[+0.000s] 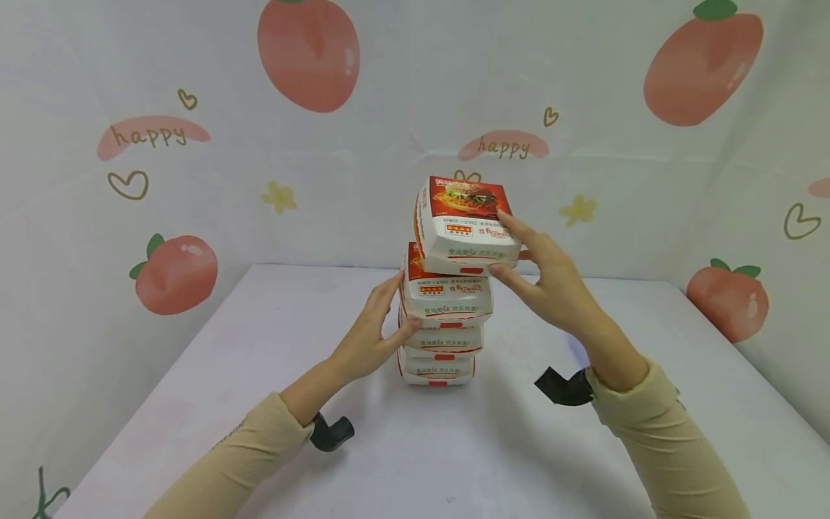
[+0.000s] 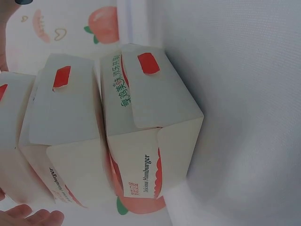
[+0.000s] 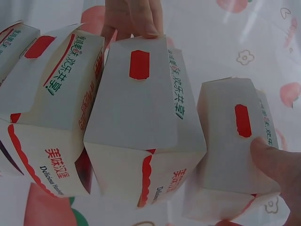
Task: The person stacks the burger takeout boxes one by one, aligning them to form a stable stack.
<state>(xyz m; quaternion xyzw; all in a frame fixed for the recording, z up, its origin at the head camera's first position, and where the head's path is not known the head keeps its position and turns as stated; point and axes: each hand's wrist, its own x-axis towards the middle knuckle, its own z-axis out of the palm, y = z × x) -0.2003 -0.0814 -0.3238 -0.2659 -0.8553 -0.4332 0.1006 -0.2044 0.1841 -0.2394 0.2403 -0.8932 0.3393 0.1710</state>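
Observation:
My right hand [image 1: 551,281] holds a white and red hamburger box [image 1: 463,231] by its right side, thumb at the lower front and fingers over the top edge. That box is tilted and offset to the right over a stack of three similar boxes; full contact underneath cannot be told. My left hand [image 1: 369,335] touches the left side of the stack's top box [image 1: 447,297], its thumb near the lower front edge. Below are the middle box [image 1: 447,340] and the bottom box [image 1: 437,371]. In the right wrist view, the left thumb rests on the top box's front flap [image 3: 131,99].
The stack stands on a white-covered table [image 1: 272,303]. Behind it hangs a white backdrop [image 1: 402,86] printed with peaches, hearts and "happy". Black straps [image 1: 564,387] show at both wrists.

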